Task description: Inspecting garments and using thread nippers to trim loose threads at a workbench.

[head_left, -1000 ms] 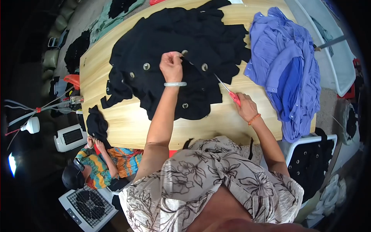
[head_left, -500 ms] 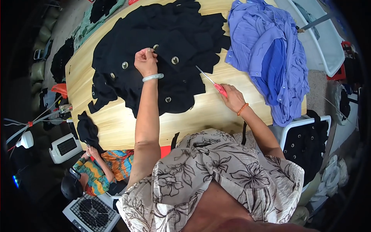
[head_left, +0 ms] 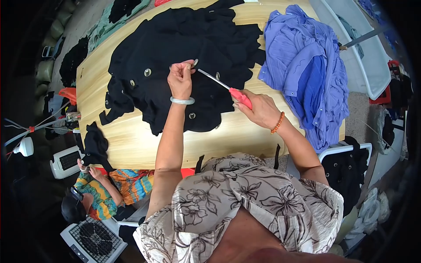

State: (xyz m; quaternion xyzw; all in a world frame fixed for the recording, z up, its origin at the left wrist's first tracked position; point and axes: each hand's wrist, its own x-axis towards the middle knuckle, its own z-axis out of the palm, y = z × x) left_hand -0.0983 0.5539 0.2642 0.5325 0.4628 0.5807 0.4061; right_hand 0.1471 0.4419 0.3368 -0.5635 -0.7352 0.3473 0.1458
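1. The heap of matte black cloth dotted with round, shiny, pale discs [head_left: 175, 39] spreads over the upper middle of the frame, on the pale wood-grain surface [head_left: 237, 131].
2. The left hand [head_left: 180, 79], near frame centre, has its grip pinched tight on the black cloth, fingertips right beside one pale disc [head_left: 195, 62].
3. The right hand [head_left: 262, 110], right of centre, has its grip wrapped around the red handle of a slim metal-shafted tool [head_left: 239, 97]; the tip points up-left, close to the left fingertips. Whether it touches cloth, I cannot tell.
4. A crumpled periwinkle-blue garment [head_left: 307, 65] lies at upper right.
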